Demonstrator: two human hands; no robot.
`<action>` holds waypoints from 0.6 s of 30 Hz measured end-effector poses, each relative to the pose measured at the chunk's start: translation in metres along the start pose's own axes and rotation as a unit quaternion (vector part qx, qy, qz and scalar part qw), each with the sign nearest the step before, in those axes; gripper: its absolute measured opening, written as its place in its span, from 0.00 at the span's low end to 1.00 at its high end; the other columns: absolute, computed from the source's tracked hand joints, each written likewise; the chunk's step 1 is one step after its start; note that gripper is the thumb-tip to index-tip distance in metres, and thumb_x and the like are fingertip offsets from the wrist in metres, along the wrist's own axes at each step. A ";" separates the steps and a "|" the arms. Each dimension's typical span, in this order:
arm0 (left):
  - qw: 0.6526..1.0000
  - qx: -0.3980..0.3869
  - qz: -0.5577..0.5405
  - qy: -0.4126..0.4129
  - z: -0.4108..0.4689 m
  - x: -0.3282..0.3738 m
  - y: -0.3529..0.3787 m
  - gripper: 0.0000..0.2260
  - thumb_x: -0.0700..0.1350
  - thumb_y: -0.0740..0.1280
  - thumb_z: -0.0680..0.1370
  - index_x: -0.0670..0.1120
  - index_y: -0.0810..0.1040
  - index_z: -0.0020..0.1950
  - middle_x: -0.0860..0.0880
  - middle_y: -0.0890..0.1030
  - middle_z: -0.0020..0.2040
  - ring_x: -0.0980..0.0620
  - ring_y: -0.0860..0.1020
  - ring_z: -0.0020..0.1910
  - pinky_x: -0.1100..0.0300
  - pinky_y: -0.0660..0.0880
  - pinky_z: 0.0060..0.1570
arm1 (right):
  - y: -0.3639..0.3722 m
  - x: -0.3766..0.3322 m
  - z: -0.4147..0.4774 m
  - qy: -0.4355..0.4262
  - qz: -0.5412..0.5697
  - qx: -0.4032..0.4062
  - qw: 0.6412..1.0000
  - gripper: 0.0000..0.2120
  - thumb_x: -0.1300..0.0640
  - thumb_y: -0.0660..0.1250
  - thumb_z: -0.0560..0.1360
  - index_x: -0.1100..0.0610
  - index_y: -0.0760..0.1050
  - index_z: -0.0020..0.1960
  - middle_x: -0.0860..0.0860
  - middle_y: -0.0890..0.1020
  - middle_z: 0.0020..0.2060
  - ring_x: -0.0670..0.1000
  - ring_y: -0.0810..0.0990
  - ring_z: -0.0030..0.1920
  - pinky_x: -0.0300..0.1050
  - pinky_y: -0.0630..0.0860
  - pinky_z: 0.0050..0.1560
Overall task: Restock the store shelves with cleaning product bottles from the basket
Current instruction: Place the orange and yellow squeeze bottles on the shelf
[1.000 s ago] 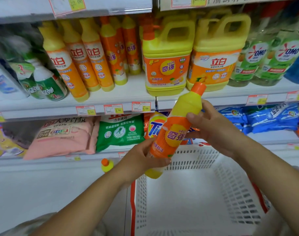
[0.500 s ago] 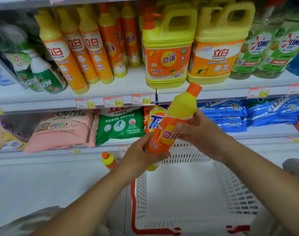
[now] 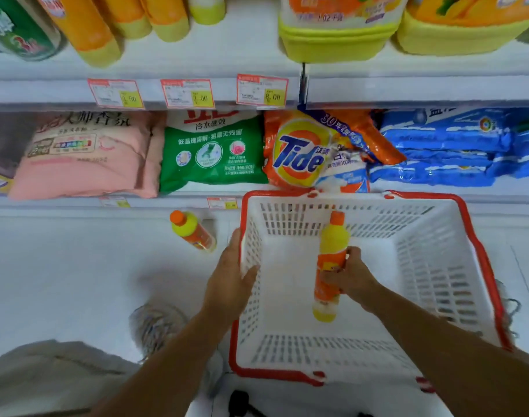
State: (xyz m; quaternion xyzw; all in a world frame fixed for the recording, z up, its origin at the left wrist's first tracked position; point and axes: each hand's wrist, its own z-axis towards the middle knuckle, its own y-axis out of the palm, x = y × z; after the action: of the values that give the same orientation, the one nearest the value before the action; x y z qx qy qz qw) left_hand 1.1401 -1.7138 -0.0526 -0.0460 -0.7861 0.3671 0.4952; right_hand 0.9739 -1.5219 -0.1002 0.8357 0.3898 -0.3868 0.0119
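Observation:
My right hand (image 3: 352, 275) grips a yellow bottle with an orange label and orange cap (image 3: 332, 239), upright over the inside of the white basket with a red rim (image 3: 479, 260). My left hand (image 3: 231, 275) holds the basket's left wall, thumb inside and fingers outside. A second bottle of the same kind (image 3: 192, 230) lies on the white floor left of the basket. More yellow-orange bottles (image 3: 85, 28) and yellow jugs (image 3: 335, 34) stand on the upper shelf.
Under the price-tag strip (image 3: 185, 93), the lower shelf holds a pink bag (image 3: 85, 158), a green bag (image 3: 212, 152), a Tide bag (image 3: 299, 155) and blue bags (image 3: 455, 149). My shoe (image 3: 156, 326) and knee are at bottom left.
The view has tilted down. My left hand let go of the bottle and took the basket's wall. My right hand lowered the bottle from shelf height into the basket.

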 end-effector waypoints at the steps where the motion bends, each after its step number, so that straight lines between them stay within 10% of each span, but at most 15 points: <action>1: 1.000 0.019 -0.012 -0.001 -0.002 0.000 0.003 0.25 0.56 0.60 0.79 0.65 0.57 0.74 0.61 0.73 0.69 0.67 0.75 0.60 0.72 0.73 0.57 | 0.002 0.009 0.010 0.016 -0.017 0.008 1.000 0.31 0.67 0.74 0.72 0.59 0.59 0.67 0.61 0.76 0.57 0.60 0.78 0.54 0.56 0.78 0.51; 3: 0.999 0.044 -0.023 -0.017 -0.002 0.004 0.006 0.22 0.53 0.57 0.81 0.66 0.53 0.73 0.59 0.74 0.65 0.75 0.75 0.53 0.82 0.68 0.50 | 0.007 0.024 0.024 0.043 -0.051 0.022 0.998 0.32 0.66 0.73 0.72 0.59 0.59 0.69 0.62 0.76 0.58 0.61 0.78 0.54 0.58 0.78 0.53; 8: 0.998 0.043 0.012 -0.053 -0.001 -0.007 0.010 0.28 0.47 0.59 0.83 0.57 0.51 0.80 0.48 0.76 0.69 0.44 0.79 0.61 0.48 0.75 0.62 | 0.022 0.058 0.046 0.096 -0.184 0.039 0.977 0.37 0.55 0.74 0.72 0.56 0.60 0.75 0.63 0.69 0.64 0.67 0.76 0.60 0.62 0.75 0.61; 18: 0.996 0.058 0.027 -0.057 -0.002 -0.002 0.009 0.29 0.45 0.61 0.83 0.55 0.52 0.80 0.50 0.72 0.73 0.43 0.76 0.65 0.52 0.72 0.63 | 0.029 0.065 0.042 0.085 -0.223 0.053 0.970 0.32 0.49 0.68 0.77 0.55 0.60 0.76 0.60 0.75 0.65 0.62 0.76 0.62 0.56 0.76 0.58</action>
State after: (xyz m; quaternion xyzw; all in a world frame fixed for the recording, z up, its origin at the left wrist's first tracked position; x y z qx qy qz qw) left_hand 1.1398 -1.7071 -0.0589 -0.0170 -0.7889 0.4272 0.4414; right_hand 0.9917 -1.5141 -0.1803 0.7573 0.5446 -0.3270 -0.1518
